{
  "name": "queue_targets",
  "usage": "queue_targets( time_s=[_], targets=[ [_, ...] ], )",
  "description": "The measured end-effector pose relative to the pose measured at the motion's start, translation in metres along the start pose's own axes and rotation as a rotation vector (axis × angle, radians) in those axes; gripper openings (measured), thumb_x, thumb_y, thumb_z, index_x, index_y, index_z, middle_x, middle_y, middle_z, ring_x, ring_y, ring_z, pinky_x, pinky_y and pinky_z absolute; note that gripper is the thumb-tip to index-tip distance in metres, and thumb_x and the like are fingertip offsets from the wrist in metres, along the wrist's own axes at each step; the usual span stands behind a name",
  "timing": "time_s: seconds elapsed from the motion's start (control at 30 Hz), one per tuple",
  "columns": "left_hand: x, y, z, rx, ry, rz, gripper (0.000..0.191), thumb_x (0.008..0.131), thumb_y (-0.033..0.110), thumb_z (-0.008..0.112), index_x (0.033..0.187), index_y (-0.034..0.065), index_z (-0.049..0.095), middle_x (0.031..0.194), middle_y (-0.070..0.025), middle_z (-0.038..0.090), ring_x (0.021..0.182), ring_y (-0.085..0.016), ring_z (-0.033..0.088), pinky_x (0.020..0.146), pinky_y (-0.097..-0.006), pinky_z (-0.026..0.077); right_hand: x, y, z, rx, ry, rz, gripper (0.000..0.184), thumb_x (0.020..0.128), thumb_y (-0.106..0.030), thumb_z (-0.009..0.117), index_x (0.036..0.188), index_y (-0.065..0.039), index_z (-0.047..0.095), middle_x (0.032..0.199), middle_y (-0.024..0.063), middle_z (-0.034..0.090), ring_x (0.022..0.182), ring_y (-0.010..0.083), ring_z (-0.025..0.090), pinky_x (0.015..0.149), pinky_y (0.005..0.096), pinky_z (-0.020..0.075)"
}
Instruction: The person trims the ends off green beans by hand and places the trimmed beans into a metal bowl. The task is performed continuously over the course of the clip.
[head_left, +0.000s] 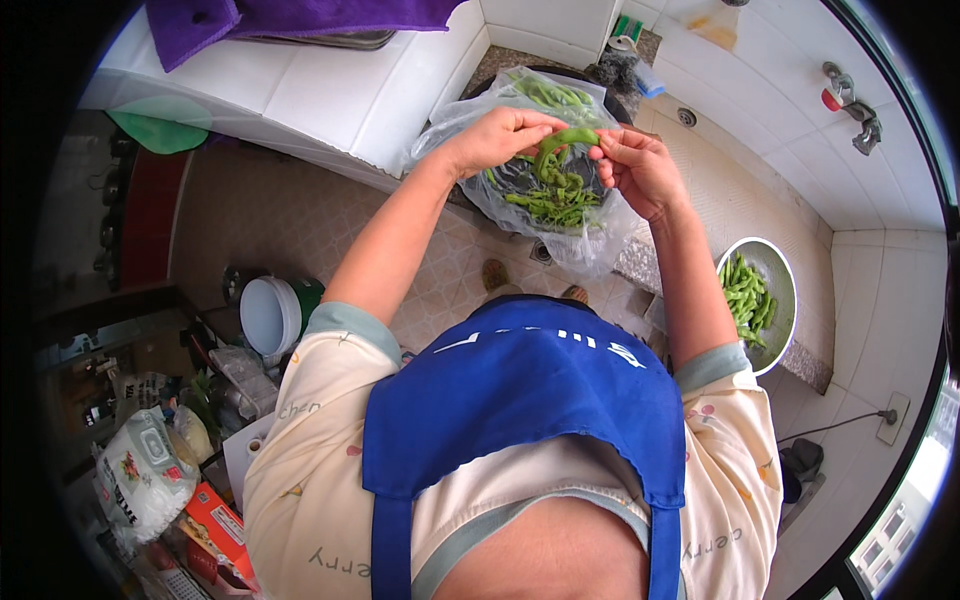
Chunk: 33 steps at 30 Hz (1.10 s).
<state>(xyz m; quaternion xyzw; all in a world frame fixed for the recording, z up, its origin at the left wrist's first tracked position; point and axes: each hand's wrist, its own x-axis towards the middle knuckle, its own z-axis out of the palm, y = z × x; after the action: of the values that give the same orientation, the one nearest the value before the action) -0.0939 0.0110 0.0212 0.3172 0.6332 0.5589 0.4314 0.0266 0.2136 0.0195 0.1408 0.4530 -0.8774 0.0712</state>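
Note:
A curved green pepper (571, 137) is held above a clear plastic bag (442, 150). The fingers of my left hand (504, 139) are at its left end, while my right hand (637, 166) pinches its right end between thumb and fingers. Below them, more green peppers (559, 204) lie in the open bag, which is spread over a dark round container (619, 111). Another bunch of green pods (551, 91) shows through the bag at the back. The fingertips of my left hand are partly hidden behind the pepper.
A metal colander (786, 300) with green pods stands on the right counter. Behind the bag are a dark scouring pad (619, 71) and a blue-and-white sponge (648, 79). A white bucket (268, 316) stands on the floor at left, near packages. A purple cloth (330, 16) hangs at top left.

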Motion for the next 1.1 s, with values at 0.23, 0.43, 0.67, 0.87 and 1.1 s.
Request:
queue_targets(
  time_s=[0.23, 0.43, 0.67, 0.87, 1.1],
  targets=[
    [-0.002, 0.023, 0.012, 0.169, -0.059, -0.002, 0.030, 0.095, 0.023, 0.048, 0.109, -0.0013, 0.057, 0.097, -0.0053, 0.061, 0.079, -0.011, 0.058, 0.074, -0.0247, 0.047, -0.005, 0.000, 0.023, -0.412, 0.030, -0.032, 0.021, 0.089, -0.010, 0.056, 0.101, 0.007, 0.058, 0.078, 0.0097, 0.064, 0.057, 0.0134, 0.061, 0.052, 0.0237, 0.0507],
    [-0.007, 0.018, 0.022, 0.458, -0.007, -0.073, 0.024, 0.090, 0.023, 0.055, 0.093, 0.0000, 0.061, 0.069, -0.0011, 0.056, 0.065, -0.008, 0.053, 0.061, -0.0239, 0.043, -0.008, 0.000, 0.036, -0.821, 0.023, 0.029, 0.021, 0.088, -0.013, 0.057, 0.080, 0.006, 0.061, 0.062, 0.0065, 0.059, 0.045, 0.0141, 0.058, 0.040, 0.0254, 0.0466],
    [-0.009, -0.004, 0.049, 0.231, 0.606, 0.083, 0.021, 0.086, 0.021, 0.060, 0.086, 0.0008, 0.067, 0.065, -0.0037, 0.061, 0.057, -0.008, 0.053, 0.053, -0.0247, 0.043, -0.003, 0.028, 0.057, -0.324, 0.297, -0.118, 0.019, 0.088, -0.013, 0.058, 0.082, 0.005, 0.060, 0.062, 0.0065, 0.058, 0.043, 0.0136, 0.055, 0.037, 0.0253, 0.0433],
    [-0.026, -0.017, 0.059, -0.260, 0.774, 0.002, 0.020, 0.087, 0.018, 0.061, 0.087, -0.0012, 0.064, 0.068, -0.0052, 0.060, 0.059, -0.011, 0.056, 0.055, -0.0235, 0.044, -0.004, 0.052, 0.050, -0.339, 0.256, -0.110, 0.017, 0.086, -0.012, 0.060, 0.081, 0.005, 0.062, 0.060, 0.0070, 0.059, 0.041, 0.0138, 0.054, 0.036, 0.0263, 0.0417],
    [-0.073, -0.002, -0.004, -0.705, 0.744, 0.276, 0.027, 0.094, 0.025, 0.050, 0.102, -0.0009, 0.052, 0.075, -0.0028, 0.051, 0.067, -0.013, 0.051, 0.068, -0.0295, 0.046, -0.014, 0.071, 0.004, -1.600, 0.392, -0.238, 0.010, 0.078, -0.008, 0.055, 0.077, -0.001, 0.062, 0.075, 0.0231, 0.062, 0.072, 0.0409, 0.061, 0.066, 0.0482, 0.0483]
  ],
)
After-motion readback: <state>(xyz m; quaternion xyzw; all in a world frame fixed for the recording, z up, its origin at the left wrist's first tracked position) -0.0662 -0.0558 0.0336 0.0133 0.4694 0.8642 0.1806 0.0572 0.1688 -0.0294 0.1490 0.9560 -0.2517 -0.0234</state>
